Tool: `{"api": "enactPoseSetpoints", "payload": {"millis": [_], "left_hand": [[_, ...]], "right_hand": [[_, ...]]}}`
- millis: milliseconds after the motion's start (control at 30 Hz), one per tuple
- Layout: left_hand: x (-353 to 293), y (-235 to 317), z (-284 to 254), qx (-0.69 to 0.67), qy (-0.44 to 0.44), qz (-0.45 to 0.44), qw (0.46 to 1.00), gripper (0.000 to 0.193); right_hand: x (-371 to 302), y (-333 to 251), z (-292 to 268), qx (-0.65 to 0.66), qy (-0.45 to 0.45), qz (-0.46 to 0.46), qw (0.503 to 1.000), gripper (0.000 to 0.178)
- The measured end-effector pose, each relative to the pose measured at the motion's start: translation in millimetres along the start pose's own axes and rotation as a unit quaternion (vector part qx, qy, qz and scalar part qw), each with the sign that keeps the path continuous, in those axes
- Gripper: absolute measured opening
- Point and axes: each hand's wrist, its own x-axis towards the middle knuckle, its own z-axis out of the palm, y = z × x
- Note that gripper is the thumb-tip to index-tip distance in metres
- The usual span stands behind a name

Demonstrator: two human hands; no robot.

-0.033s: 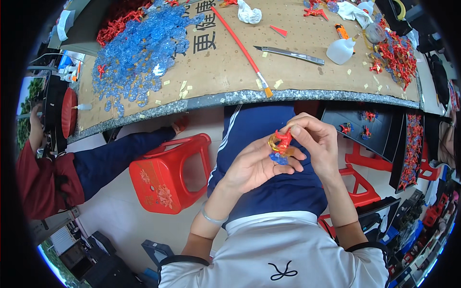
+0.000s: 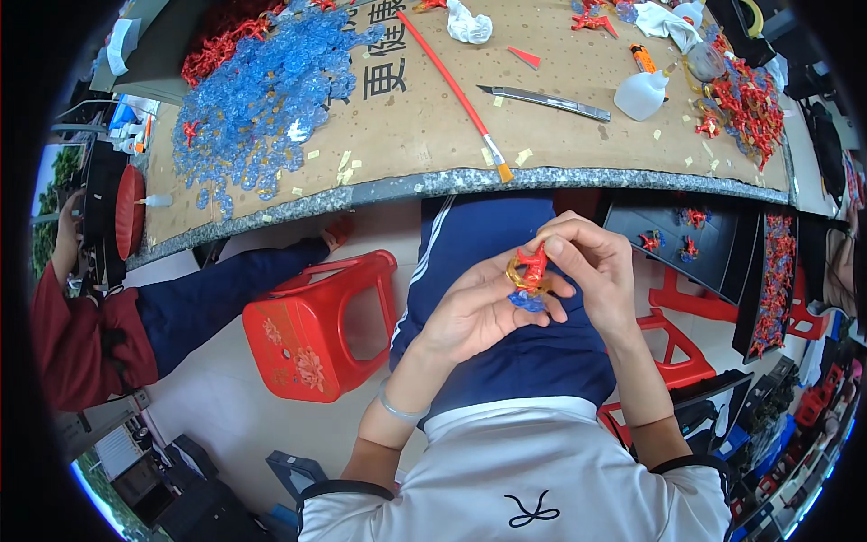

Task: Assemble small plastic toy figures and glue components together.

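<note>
Above my lap, both hands hold a small red plastic figurine (image 2: 533, 265) with a yellow curved piece around it and a translucent blue base at its lower end. My left hand (image 2: 467, 314) supports it from the left, thumb and fingers around the yellow and blue parts. With thumb and fingertips, my right hand (image 2: 591, 266) pinches the red upper end. The fingers partly cover the figurine, so its finer shape cannot be made out.
On the workbench (image 2: 415, 126) lie a heap of blue clear pieces (image 2: 271, 99), a red-handled brush (image 2: 470, 113), a craft knife (image 2: 546, 103), a white squeeze bottle (image 2: 640, 97) and piled figurines (image 2: 750, 113). A red stool (image 2: 293, 348) stands left; a co-worker (image 2: 99, 330) sits beyond it.
The figurine has turned slightly between my fingers, its blue base shifting a little to the right. Both hands stay in nearly the same place.
</note>
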Motion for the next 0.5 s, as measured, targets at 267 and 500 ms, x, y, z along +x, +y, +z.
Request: {"api": "enactPoseSetpoints", "payload": {"millis": [267,500], "left_hand": [[0.8,-5.2,10.7,0.324,0.201,0.189,0.905,0.030],[-2.9,-9.7,10.1,0.324,0.217,0.213,0.896,0.022]], "right_hand": [[-5.6,-2.9,8.4,-0.065,0.089,-0.062,0.992,0.016],[-15.6,0.1,9.6,-0.184,0.096,-0.092,0.974,0.013]]}}
